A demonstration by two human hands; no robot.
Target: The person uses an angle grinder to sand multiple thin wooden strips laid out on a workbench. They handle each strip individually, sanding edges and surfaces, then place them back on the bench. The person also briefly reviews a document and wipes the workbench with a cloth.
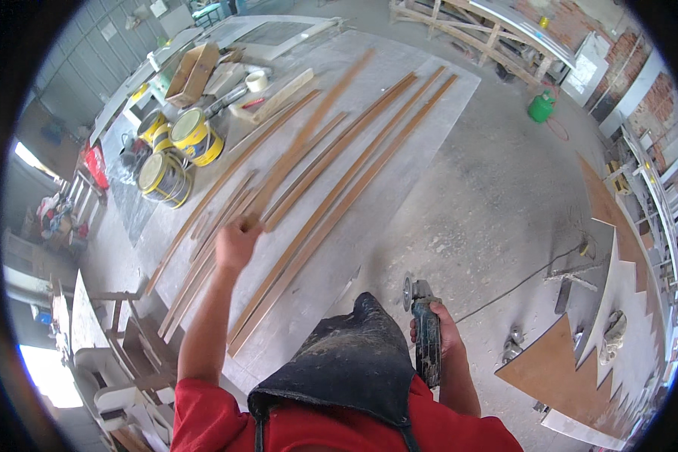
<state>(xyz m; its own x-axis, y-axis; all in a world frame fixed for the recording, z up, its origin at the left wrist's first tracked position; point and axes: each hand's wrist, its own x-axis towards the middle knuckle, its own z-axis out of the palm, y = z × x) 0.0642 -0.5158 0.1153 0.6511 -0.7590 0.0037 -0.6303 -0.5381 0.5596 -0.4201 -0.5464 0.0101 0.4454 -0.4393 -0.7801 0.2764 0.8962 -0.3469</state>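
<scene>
My left hand (238, 239) is closed around the near end of a long brown strip (306, 139), which slants away over the grey table (399, 143) and looks slightly blurred. Several more long brown strips (354, 181) lie roughly side by side on the tabletop, on both sides of that hand. At the table's near right, my right hand (449, 331) grips an angle grinder (428, 343) by its body. The grinder's disc (407, 293) is at the far end, over the floor and apart from the strips. A dusty black apron (346, 354) covers my front.
Yellow-and-black buckets (197, 137), a wooden box (192, 74) and a tape roll (256, 80) stand at the table's far left. A green gas cylinder (541, 107) stands on the floor. A cable (516, 286) and jagged brown board (557, 373) lie to the right.
</scene>
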